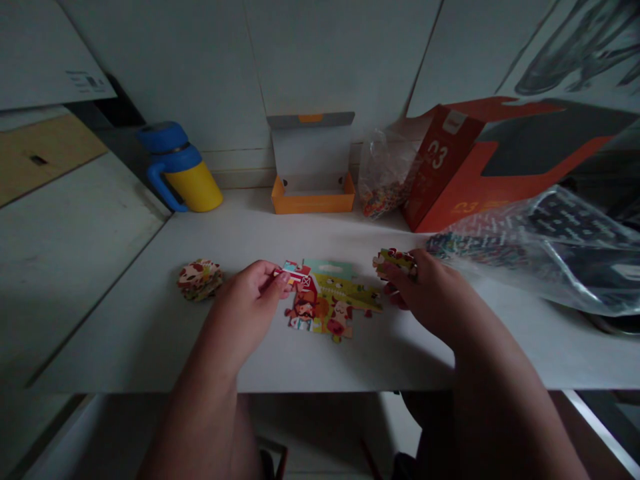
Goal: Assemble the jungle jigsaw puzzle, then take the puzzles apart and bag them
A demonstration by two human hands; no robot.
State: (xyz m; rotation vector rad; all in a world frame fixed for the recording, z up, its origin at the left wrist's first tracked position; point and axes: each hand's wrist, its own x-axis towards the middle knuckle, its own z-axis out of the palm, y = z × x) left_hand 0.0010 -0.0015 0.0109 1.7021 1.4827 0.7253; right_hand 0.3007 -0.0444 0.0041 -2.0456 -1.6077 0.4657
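Observation:
A partly joined jigsaw puzzle (327,297) with a red barn, a cow and a green field lies flat on the white table. At its upper left corner my left hand (250,297) pinches a red and light-blue puzzle piece (294,270) between thumb and fingers. To the right of the puzzle, my right hand (427,287) is closed round several green and red puzzle pieces (393,260), held just above the table. A stack of loose puzzle pieces (200,279) rests left of my left hand.
Along the back stand a blue and yellow jug (187,177), an open orange box (314,203), a clear bag of pieces (383,180) and a large orange carton (450,167). A transparent plastic bag (560,247) spreads over the right side. The table's front edge (345,391) runs below my forearms.

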